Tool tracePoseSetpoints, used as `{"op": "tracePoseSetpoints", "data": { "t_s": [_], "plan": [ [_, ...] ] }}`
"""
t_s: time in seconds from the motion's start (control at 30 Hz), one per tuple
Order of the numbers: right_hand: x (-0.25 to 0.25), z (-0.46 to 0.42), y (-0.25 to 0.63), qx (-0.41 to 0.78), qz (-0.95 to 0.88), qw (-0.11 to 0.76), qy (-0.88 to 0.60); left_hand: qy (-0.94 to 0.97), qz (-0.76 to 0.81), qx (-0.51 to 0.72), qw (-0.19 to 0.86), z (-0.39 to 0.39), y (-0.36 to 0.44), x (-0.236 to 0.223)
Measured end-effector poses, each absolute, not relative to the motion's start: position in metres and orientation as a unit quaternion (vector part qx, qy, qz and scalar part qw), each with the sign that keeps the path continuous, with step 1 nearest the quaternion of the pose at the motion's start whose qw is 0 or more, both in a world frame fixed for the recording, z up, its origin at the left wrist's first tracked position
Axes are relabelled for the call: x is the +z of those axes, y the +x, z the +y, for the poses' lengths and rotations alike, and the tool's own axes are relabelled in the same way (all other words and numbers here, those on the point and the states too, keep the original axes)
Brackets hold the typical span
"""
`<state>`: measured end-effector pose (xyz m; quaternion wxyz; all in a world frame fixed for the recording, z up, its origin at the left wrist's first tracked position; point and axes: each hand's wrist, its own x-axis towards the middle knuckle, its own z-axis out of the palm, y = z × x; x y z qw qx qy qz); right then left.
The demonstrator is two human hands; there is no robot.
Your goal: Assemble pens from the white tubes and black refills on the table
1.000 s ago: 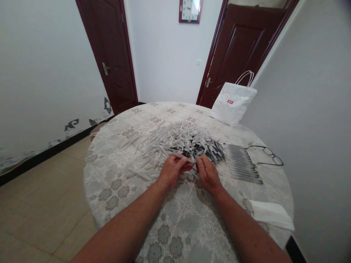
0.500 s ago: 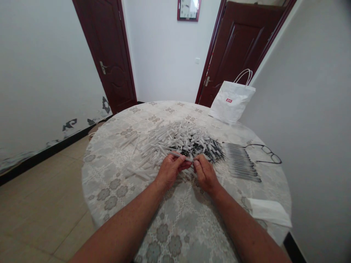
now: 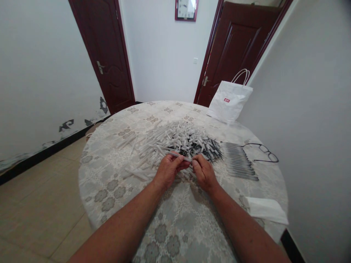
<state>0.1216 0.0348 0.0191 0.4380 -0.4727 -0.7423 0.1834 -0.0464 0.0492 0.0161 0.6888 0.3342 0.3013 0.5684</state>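
Note:
My left hand [image 3: 168,171] is closed around a slim, pale pen [image 3: 187,159], which lies slantwise between finger and thumb. My right hand [image 3: 204,172] meets it at the right end, fingers pinched there; the small part under those fingertips is hidden. Just beyond both hands spreads a heap of pen parts: long translucent barrels [image 3: 149,149] to the left, short white caps [image 3: 189,134] at the back, and thin black pieces [image 3: 215,149] on the right. A neat row of pens [image 3: 239,163] lies side by side to the right of the heap.
Eyeglasses [image 3: 264,150] lie beyond the row of pens. A white paper bag [image 3: 229,101] stands at the back right of the round table, and a folded white sheet [image 3: 265,210] rests near the right edge. A patterned cloth [image 3: 109,193] covers the tabletop.
The view has shifted slightly, so everything sits a little further left. Both hands keep the same hold on the pen, with only slight finger movement at its right end.

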Motion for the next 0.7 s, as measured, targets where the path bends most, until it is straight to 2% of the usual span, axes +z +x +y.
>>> {"op": "tracePoseSetpoints", "data": {
  "t_s": [0.43, 0.7],
  "plan": [
    [0.0212, 0.0379, 0.1280, 0.178, -0.731, 0.431, -0.498, 0.318, 0.319, 0.595, 0.665, 0.0516, -0.0507, 0.0209],
    [0.0235, 0.0365, 0.1235, 0.141, -0.769, 0.428, -0.453, 0.362, 0.334, 0.578, 0.650, 0.0549, -0.0522, 0.0151]
  ]
}}
